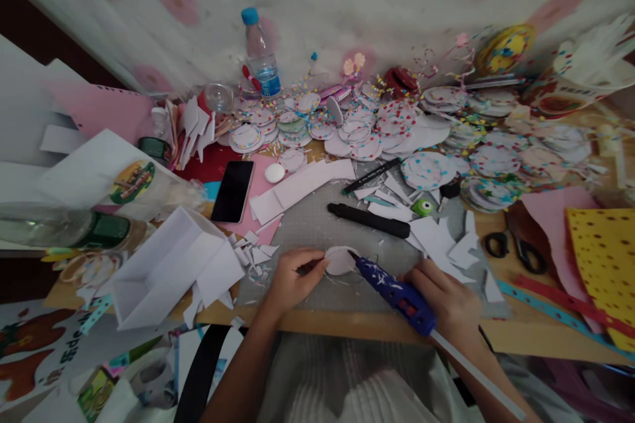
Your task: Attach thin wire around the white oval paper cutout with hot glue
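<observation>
A small white paper disc (341, 260) is pinched at its left edge between the thumb and fingers of my left hand (296, 281), just above the grey cutting mat (310, 225). My right hand (446, 294) is wrapped round a blue hot glue gun (397, 291), whose dark tip reaches the disc's right edge. A long glue stick (476, 373) sticks out of the gun's rear, down along my right forearm. Beyond the disc lies a thick black pen (368, 220), with a thinner dark pen (372, 176) farther back.
Confetti-dotted discs (427, 170) are piled along the back. White paper scraps (441, 244) litter the mat. A phone (233, 192) and an open white paper box (166, 264) lie left. Scissors (516, 251) and yellow dotted sheet (602, 264) lie right. A water bottle (261, 56) stands behind.
</observation>
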Available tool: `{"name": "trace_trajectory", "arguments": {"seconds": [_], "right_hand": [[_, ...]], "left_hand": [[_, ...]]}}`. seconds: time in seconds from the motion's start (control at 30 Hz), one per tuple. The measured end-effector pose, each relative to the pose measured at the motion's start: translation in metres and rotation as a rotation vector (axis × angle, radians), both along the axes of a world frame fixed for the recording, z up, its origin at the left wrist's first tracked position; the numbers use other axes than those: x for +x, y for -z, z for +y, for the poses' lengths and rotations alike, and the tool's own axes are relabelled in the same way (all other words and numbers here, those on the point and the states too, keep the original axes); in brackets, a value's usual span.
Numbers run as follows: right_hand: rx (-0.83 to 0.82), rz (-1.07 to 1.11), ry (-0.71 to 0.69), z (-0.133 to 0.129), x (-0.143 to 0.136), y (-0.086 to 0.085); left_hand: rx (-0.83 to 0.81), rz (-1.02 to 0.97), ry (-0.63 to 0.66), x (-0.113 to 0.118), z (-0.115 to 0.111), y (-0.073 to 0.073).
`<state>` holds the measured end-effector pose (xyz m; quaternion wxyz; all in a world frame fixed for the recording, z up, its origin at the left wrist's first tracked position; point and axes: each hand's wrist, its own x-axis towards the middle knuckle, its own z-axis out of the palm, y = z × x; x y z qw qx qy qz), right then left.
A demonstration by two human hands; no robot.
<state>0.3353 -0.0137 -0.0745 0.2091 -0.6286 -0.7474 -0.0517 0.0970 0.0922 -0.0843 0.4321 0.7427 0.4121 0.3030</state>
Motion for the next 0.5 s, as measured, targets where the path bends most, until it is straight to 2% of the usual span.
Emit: {"name": "trace_trajectory", "arguments": {"seconds": [0.5], "right_hand": [[-0.194,0.243,-0.060,0.0031,0.0100,-0.0054]], "left_hand": [[0.018,0.008,0.016,-0.0004,0.0004,0.0005]]}}
